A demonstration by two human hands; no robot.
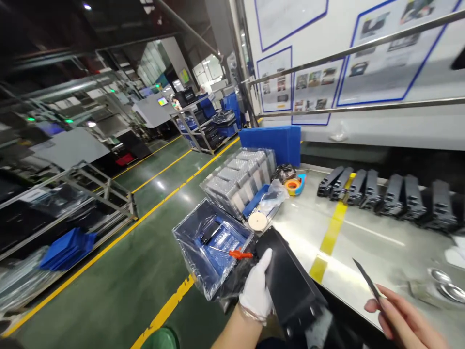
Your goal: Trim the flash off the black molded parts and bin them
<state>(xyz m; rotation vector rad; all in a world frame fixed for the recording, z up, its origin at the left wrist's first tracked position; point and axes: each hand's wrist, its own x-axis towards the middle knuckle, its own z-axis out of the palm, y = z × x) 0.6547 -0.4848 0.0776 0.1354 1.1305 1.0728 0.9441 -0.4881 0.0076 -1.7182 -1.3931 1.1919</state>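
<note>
My left hand (256,289), in a white glove, grips a flat black plastic part (290,281) at the near edge of the steel table (366,247). My right hand (403,317) is bare and pinches a thin dark blade (366,277) that points up and away over the table. The two hands are apart, with the black part between them. Just left of my gloved hand sits a blue bin lined with clear plastic (210,247), with an orange-handled tool (238,253) lying on its rim.
A row of black moulded parts (388,194) lies along the table's far side. Clear trays of parts (240,179), a blue box (272,140), a tape dispenser (295,185) and a white disc (257,221) crowd the left end. Green floor with yellow lines and racks lies to the left.
</note>
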